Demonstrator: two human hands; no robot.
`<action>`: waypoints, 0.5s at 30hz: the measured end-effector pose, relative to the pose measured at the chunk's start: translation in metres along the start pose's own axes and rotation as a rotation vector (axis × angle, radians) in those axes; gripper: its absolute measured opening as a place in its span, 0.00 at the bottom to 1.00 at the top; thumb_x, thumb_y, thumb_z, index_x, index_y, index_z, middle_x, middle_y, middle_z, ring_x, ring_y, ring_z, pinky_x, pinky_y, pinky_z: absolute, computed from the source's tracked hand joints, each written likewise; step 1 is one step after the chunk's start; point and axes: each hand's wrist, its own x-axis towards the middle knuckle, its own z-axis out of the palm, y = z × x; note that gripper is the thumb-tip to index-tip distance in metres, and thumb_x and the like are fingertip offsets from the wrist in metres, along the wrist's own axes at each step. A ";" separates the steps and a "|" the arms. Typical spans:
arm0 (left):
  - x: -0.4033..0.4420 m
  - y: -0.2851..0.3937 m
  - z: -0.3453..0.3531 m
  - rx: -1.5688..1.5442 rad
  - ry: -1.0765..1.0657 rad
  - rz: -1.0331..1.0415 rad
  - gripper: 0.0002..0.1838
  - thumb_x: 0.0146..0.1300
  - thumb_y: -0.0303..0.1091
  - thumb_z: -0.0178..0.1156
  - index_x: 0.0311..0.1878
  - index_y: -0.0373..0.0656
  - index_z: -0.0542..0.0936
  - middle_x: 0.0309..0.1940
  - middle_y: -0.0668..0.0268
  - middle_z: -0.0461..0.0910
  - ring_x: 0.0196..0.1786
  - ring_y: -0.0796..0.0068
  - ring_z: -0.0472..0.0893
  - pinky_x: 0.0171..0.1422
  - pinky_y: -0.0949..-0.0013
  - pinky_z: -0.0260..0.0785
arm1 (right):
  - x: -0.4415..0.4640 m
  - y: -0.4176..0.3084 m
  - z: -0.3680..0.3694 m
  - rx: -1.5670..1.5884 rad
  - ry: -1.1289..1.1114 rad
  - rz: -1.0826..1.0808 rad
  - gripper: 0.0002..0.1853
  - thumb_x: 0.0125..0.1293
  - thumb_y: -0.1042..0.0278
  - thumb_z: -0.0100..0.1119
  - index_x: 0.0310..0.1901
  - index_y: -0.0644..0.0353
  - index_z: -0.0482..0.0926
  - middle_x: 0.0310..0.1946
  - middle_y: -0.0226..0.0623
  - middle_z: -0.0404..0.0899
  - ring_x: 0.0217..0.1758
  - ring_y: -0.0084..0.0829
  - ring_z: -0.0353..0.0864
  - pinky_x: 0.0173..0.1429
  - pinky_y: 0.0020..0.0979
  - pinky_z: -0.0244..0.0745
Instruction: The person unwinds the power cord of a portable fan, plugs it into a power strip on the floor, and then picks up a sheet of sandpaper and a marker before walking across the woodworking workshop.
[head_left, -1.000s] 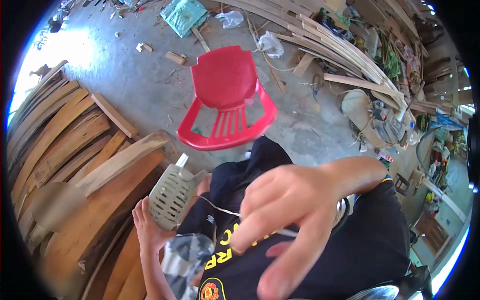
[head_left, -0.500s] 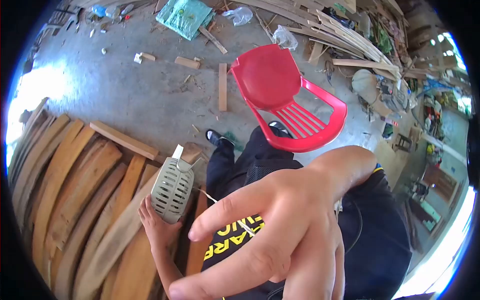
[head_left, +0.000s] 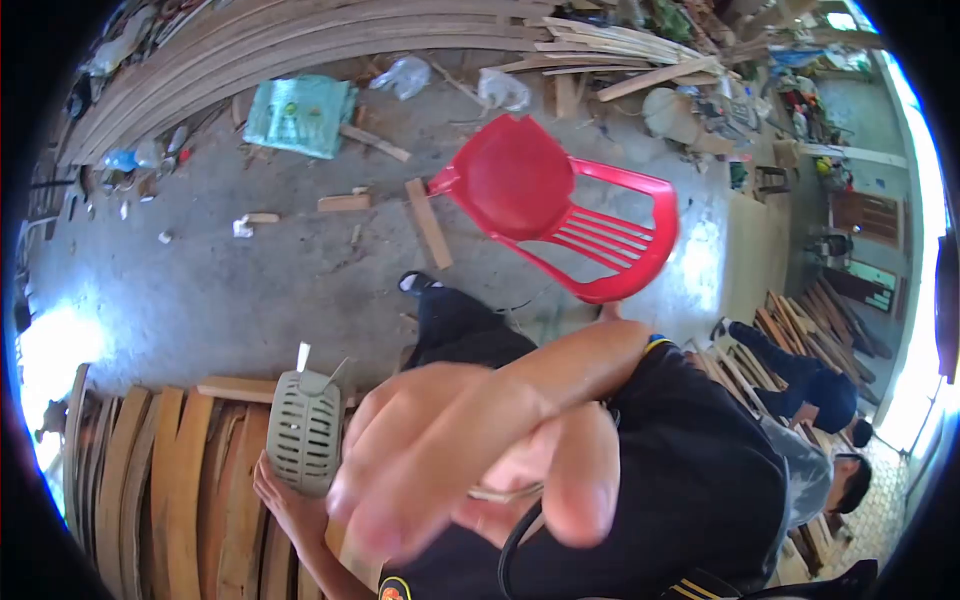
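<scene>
At the lower left, my left hand [head_left: 300,510] grips the lower end of a grey-green slotted plastic basket [head_left: 304,432]. A white tab and a thin wire stick up from its top. My right hand [head_left: 450,450] is large and close to the camera, slightly blurred, with its fingers curled and its thumb apart. A thin pale cord [head_left: 505,493] shows in the curl of that hand, seemingly held by the inner fingers; its ends are hidden. Just below the hand runs a black cable loop [head_left: 507,550] over my dark clothes.
Thick boards [head_left: 180,480] lie side by side under my left hand. A red plastic chair [head_left: 520,180] stands ahead. Long planks [head_left: 330,50], a green sack [head_left: 300,115] and wood scraps [head_left: 428,222] lie on the floor. Another person [head_left: 800,470] is at the right, beside stacked wood.
My right hand's spread fingers have curled in. The view has turned, so the basket shows lower and farther left, and another person has come into view at the right.
</scene>
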 end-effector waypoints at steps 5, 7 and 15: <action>0.036 -0.074 -0.081 0.086 0.086 0.027 0.58 0.31 0.39 0.76 0.70 0.39 0.58 0.60 0.47 0.66 0.63 0.42 0.65 0.68 0.43 0.59 | 0.040 0.085 0.043 -0.200 -0.157 0.244 0.33 0.51 0.89 0.43 0.62 0.59 0.69 0.38 0.48 0.81 0.34 0.43 0.82 0.35 0.35 0.78; 0.055 -0.111 -0.103 0.091 0.141 0.021 0.59 0.31 0.39 0.76 0.70 0.40 0.58 0.60 0.48 0.66 0.63 0.42 0.65 0.67 0.43 0.59 | 0.042 0.134 0.054 -0.279 -0.424 0.394 0.27 0.47 0.87 0.44 0.53 0.67 0.76 0.36 0.45 0.81 0.33 0.38 0.82 0.35 0.32 0.77; 0.164 -0.288 -0.166 -0.004 0.233 0.000 0.60 0.30 0.43 0.78 0.71 0.43 0.59 0.62 0.50 0.65 0.64 0.45 0.66 0.68 0.44 0.59 | 0.040 0.366 0.156 -0.334 -0.805 0.664 0.19 0.51 0.85 0.50 0.45 0.63 0.81 0.35 0.40 0.82 0.35 0.39 0.81 0.39 0.35 0.77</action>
